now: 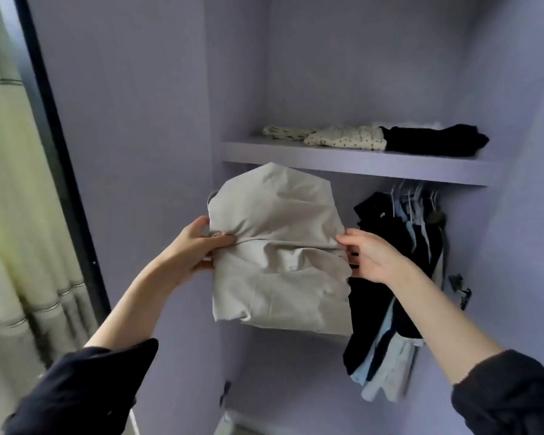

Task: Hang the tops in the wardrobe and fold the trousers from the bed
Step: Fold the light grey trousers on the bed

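Note:
A folded beige garment [280, 255], probably trousers, is held up in front of the open lilac wardrobe, just below its shelf [352, 166]. My left hand [198, 243] grips the bundle's left edge and my right hand [368, 255] pinches its right edge. Behind my right hand, dark and pale blue tops [390, 277] hang on hangers from a rail under the shelf. The lower part of the bundle hides the wardrobe space behind it.
On the shelf lie spotted cream clothes [343, 138] and a folded black piece [434, 141]. The wardrobe's dark door edge [60, 146] runs down the left, with a pale curtain [10, 183] beyond it. A metal clip [460, 290] sits on the right wall.

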The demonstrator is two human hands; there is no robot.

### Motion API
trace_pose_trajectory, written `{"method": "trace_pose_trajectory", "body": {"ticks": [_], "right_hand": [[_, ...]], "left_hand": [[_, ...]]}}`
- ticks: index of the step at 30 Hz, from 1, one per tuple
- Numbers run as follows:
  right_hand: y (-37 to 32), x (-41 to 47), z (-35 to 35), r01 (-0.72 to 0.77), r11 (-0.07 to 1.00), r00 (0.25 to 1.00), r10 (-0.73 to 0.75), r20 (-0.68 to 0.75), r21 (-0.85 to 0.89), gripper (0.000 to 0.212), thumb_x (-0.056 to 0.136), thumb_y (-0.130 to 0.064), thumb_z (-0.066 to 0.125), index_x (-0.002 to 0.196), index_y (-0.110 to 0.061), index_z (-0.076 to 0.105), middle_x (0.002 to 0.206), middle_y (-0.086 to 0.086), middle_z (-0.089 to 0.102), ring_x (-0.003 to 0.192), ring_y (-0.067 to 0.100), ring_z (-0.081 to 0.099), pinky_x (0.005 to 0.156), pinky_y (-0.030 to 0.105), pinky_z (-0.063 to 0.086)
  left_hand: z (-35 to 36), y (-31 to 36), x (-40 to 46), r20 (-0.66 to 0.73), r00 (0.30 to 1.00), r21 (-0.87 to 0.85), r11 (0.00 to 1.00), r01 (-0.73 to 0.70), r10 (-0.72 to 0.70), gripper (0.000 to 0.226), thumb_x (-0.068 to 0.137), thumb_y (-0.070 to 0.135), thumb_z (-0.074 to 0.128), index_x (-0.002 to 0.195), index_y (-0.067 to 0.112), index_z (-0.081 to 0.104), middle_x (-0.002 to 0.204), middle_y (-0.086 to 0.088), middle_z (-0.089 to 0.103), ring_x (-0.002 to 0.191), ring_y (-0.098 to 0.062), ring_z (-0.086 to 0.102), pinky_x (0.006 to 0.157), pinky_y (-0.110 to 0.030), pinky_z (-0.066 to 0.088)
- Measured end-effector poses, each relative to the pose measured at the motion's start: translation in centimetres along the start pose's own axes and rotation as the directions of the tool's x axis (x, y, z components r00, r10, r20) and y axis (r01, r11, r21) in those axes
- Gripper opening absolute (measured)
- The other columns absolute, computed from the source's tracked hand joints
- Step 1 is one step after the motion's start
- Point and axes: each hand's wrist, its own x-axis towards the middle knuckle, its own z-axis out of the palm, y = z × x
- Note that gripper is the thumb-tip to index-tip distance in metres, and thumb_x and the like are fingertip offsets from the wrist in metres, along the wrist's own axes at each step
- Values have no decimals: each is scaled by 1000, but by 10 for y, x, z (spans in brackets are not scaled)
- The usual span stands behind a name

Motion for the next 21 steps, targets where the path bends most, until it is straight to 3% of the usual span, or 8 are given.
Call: {"method": "trace_pose_trajectory", "body": {"ticks": [4,8,12,14,17,21], "right_hand": [[-46,4,-36,86,996,993,-82,-89,38,9,92,-15,56,90,-19,63,86,3,65,76,20,61,63,32,50],[-89,21,-67,169,985,978,-163,-132,39,8,91,-19,58,92,-22,65,82,-1,69,74,18,64,56,31,51],[-137,52,-89,265,963,951,-253,-176,47,10,89,-18,60,82,-24,65,73,-3,68,66,15,63,50,26,50],[-164,78,-97,315,949,936,-305,-178,30,10,89,-17,60,81,-22,63,79,-1,66,69,16,62,51,26,50],[-201,113,-101,355,935,922,-348,-170,11,8,91,-18,58,83,-22,60,86,2,62,74,19,58,60,29,50],[-244,167,-98,378,926,911,-375,-172,-18,11,91,-18,57,82,-23,58,83,0,58,72,17,55,58,28,45]], "left_hand": [[30,50,54,119,989,-11,997,-82,83,39,78,14,73,112,18,56,89,0,64,63,-9,61,61,-30,54],[56,94,110,181,971,-13,988,-154,154,40,76,15,74,112,23,58,101,-2,64,85,-19,57,76,-35,55],[75,140,167,224,944,-15,969,-245,242,34,78,13,72,109,18,58,94,0,63,67,-9,62,57,-27,53],[79,159,201,225,934,-17,960,-280,277,40,79,13,71,117,16,56,106,-3,65,84,-14,65,66,-29,57],[81,182,244,214,931,-17,954,-298,295,43,80,12,70,120,15,56,120,-7,64,110,-26,61,92,-39,51],[77,203,302,166,944,5,957,-289,285,34,82,8,67,114,15,57,115,-8,65,108,-26,60,96,-42,48]]}}
